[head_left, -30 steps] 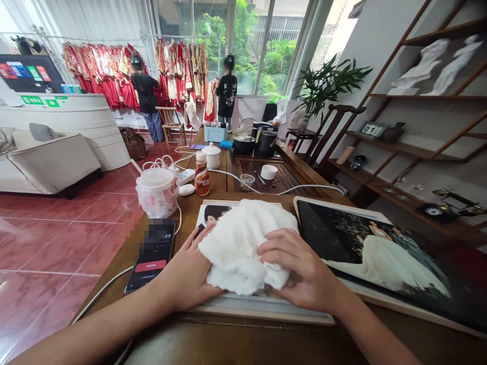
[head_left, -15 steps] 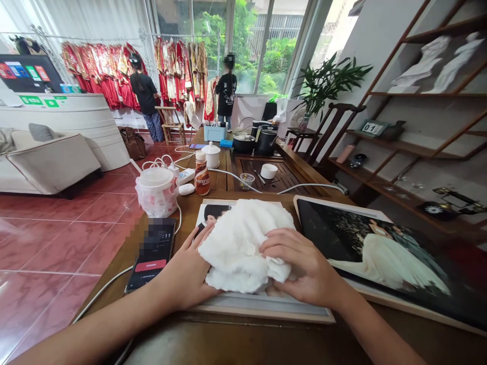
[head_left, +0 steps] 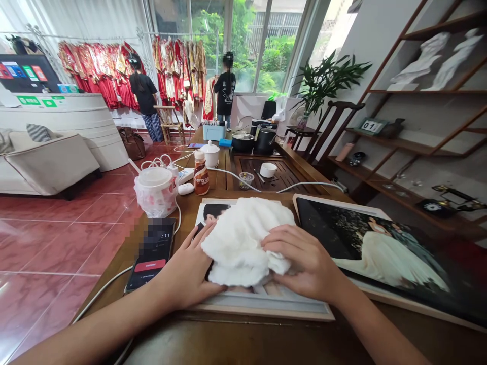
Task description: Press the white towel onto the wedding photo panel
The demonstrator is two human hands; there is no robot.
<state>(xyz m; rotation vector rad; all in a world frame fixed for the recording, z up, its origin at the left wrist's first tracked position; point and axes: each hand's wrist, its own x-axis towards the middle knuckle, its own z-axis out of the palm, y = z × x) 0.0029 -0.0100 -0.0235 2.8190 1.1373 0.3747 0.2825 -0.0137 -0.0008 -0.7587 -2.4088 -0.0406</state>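
Observation:
A crumpled white cloth [head_left: 247, 238] lies over a framed photo [head_left: 304, 304] at the middle of the wooden table, hiding most of the picture. My right hand [head_left: 304, 258] grips the cloth's right side, its fingers bent around a bunched fold. At the cloth's left edge, my left hand [head_left: 192, 271] rests on the frame's left part with its fingers spread and their tips partly hidden. A second framed photo [head_left: 403, 253], showing a white gown on a dark ground, lies on the right.
A phone [head_left: 152, 258] with a cable and a bagged white tub [head_left: 155, 190] are at the left. Beyond stand a brown bottle [head_left: 201, 175], a lidded white cup [head_left: 210, 153] and a white bowl [head_left: 268, 170]. Two people stand by hanging red garments.
The cloth has shifted slightly right and up, uncovering a little more of the photo's lower part. My right hand has moved slightly with it; my left hand is nearly still.

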